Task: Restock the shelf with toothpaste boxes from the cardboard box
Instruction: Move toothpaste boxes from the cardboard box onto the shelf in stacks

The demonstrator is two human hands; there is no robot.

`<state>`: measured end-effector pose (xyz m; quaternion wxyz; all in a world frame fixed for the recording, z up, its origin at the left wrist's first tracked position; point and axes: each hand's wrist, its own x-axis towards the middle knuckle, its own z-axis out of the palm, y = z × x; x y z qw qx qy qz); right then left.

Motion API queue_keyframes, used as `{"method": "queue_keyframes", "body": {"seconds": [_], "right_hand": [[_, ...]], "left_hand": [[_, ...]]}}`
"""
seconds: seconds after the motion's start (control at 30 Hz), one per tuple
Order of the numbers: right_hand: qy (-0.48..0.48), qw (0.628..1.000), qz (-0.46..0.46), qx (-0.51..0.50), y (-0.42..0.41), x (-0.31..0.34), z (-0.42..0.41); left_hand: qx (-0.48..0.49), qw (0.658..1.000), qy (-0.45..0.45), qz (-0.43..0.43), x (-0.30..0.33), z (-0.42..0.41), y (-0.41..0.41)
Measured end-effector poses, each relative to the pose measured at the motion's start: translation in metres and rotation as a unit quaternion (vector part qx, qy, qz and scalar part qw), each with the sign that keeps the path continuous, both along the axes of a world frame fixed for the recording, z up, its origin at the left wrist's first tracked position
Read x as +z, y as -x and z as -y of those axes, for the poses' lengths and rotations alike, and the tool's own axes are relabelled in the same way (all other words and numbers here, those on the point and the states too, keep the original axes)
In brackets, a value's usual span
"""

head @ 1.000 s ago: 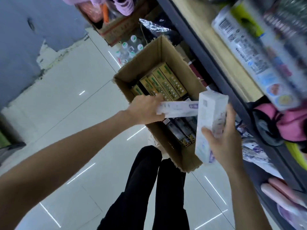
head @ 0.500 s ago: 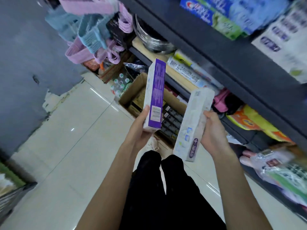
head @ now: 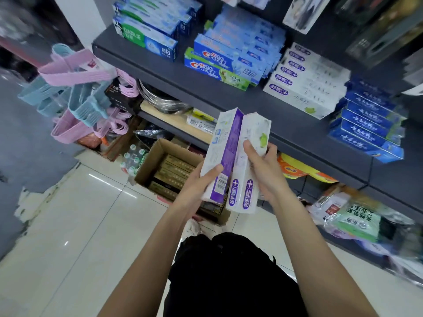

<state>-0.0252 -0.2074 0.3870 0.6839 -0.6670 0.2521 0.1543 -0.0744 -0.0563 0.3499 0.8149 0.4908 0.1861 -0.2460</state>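
Both toothpaste boxes [head: 233,161] raised together; left hand [head: 201,186], right hand [head: 263,170] grip one each; cardboard box [head: 151,165] holds gold cartons [head: 174,172]

Both bare forearms rise from the bottom edge toward the frame's centre, where the left hand [head: 196,184] curls up with its thumb laid across what it holds, while the right hand [head: 263,170], just beside it, keeps a similar grip, its fingers seemingly hidden behind.
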Motion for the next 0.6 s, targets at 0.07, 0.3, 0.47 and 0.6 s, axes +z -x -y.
{"method": "queue_keyframes", "body": {"seconds": [0.07, 0.3, 0.47, 0.6], "right_hand": [[0.021, 1.0, -0.009, -0.006, -0.009, 0.008, 0.007], [-0.015, 0.996, 0.045, -0.078, -0.055, 0.036, 0.073], [-0.001, 0.979, 0.158, -0.127, -0.083, 0.039, 0.148], [-0.041, 0.965, 0.221, -0.134, -0.103, 0.025, 0.169]], "left_hand": [[0.007, 1.0, -0.002, -0.008, 0.005, 0.007, -0.004], [0.054, 0.998, -0.022, 0.0, 0.014, 0.029, -0.019], [0.076, 0.995, -0.064, 0.013, 0.025, 0.047, -0.045], [0.095, 0.992, -0.081, 0.031, 0.029, 0.06, -0.062]]}}
